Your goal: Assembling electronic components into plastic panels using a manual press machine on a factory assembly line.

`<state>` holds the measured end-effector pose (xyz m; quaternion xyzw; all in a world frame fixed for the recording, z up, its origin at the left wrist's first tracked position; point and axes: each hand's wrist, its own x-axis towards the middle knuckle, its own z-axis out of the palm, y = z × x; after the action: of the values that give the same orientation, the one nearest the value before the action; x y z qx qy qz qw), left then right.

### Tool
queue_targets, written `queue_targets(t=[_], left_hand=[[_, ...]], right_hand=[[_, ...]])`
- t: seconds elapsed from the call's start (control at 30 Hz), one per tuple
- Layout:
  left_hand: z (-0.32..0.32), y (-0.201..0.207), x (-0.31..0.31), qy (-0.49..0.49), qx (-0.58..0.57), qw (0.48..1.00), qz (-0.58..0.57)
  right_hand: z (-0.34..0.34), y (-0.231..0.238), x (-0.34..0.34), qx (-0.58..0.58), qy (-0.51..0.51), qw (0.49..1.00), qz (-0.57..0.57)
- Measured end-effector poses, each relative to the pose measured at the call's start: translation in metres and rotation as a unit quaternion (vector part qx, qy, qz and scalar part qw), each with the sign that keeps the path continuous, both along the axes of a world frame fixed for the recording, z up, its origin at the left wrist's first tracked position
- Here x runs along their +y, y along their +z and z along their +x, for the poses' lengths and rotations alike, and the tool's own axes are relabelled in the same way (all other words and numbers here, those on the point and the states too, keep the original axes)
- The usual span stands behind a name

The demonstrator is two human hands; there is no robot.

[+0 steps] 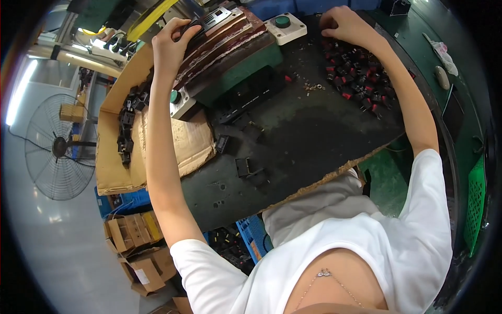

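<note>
At the upper left, my left hand [170, 44] is closed, fingers and thumb pinching a small black plastic part [195, 27]. That hand is beside the metal plate [217, 18] on top of a layered reddish-brown and green machine fixture [230, 68]. My right hand [348, 26] reaches to the far right with curled fingers, over the far edge of a pile of small black and red parts [358, 78]. Whatever its fingertips hold, if anything, is too small to make out. A green push button [282, 21] in a white box sits between the hands; another green button [175, 97] is near my left forearm.
A cardboard tray [123, 178] at the left holds a row of black parts [125, 123]. Loose black housings [243, 167] and small brass-coloured bits [315, 87] lie on the dark worktable [308, 141]. Farther left stand a large fan [58, 146] and cardboard boxes [133, 233].
</note>
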<state>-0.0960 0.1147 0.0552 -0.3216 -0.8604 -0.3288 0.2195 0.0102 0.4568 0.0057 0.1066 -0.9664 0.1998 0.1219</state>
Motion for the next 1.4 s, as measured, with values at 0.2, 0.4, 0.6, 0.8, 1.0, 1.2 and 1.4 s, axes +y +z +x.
queue_targets(t=[0.2,0.4,0.6,0.8,1.0,1.2,1.4], left_hand=[[-0.003,-0.002,0.001,-0.044,0.057,0.997,-0.011],[0.001,-0.003,0.013,-0.066,0.036,0.997,-0.036],[0.013,-0.013,-0.021,-0.012,0.189,0.971,-0.148],[0.082,-0.001,-0.045,0.077,0.006,0.997,0.028],[0.151,0.012,-0.071,-0.05,-0.212,0.962,-0.163],[0.167,-0.031,-0.069,-0.18,-0.248,0.929,-0.208],[0.167,-0.031,-0.067,-0.189,-0.199,0.925,-0.262]], right_hand=[[0.005,0.008,-0.003,-0.028,0.019,0.997,-0.075],[-0.04,-0.06,0.067,-0.024,0.172,0.94,-0.293],[0.004,0.013,-0.014,-0.111,0.086,0.973,-0.181],[0.007,0.012,-0.015,-0.109,0.135,0.951,-0.256],[0.015,0.024,-0.028,-0.094,0.26,0.929,-0.247],[0.023,0.04,-0.058,-0.089,0.317,0.921,-0.21],[0.023,0.056,-0.086,0.009,0.308,0.931,-0.196]])
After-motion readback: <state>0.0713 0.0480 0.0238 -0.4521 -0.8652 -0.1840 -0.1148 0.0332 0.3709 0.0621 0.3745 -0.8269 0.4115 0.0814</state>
